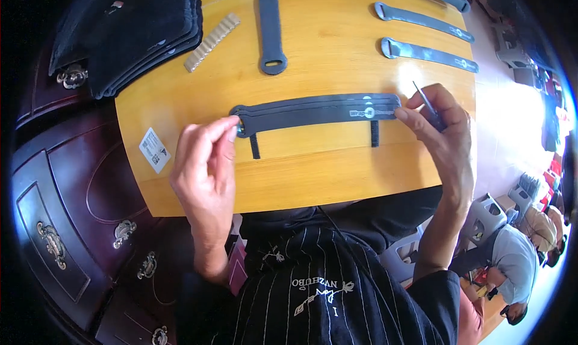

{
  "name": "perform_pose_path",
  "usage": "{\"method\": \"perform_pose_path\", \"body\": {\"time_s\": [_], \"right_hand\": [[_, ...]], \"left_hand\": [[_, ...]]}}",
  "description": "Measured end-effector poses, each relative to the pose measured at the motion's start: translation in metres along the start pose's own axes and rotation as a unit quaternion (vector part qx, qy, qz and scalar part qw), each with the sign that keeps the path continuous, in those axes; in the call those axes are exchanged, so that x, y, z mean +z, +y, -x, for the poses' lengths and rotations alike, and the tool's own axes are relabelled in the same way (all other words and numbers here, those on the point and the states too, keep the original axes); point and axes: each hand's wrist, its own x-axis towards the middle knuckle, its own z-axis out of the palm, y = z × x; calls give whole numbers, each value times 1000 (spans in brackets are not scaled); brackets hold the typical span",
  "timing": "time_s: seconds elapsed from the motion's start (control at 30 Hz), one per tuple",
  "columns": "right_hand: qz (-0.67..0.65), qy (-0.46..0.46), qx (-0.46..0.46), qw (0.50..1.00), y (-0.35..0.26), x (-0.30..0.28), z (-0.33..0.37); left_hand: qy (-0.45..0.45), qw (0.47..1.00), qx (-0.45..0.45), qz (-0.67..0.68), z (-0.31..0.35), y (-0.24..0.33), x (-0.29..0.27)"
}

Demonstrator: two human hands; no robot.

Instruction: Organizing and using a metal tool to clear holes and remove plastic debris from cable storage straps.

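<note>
A dark grey strap (313, 111) with rounded ends and pale printing lies crosswise before me, with layered edges along its top. Two narrow black strips (255, 146) stick out below its lower edge. My left hand (205, 161) pinches the strap's left end, where a small shiny bit shows at the fingertips. At the right end, the thumb of my right hand (442, 128) touches the strap's tip. A thin pointed tool (426, 99) with a dark handle is held in that same hand, its point facing up and left.
Similar grey straps (273, 32) lie farther back, two of them at the right (427, 53). Black fabric pieces (150, 41) are stacked at the left, beside a row of tan pieces (212, 42). A white label (155, 150) lies near the left table edge. People (512, 264) sit at far right.
</note>
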Motion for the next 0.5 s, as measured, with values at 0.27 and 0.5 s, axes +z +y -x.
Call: {"method": "perform_pose_path", "body": {"time_s": [0.27, 0.5], "right_hand": [[132, -59, -37, 989, -14, 30, -8], [115, -79, -60, 988, -13, 13, -14]], "left_hand": [[-57, 997, 40, 28, -3, 4, 23], [-80, 997, 11, 14, -1, 5, 23]]}}
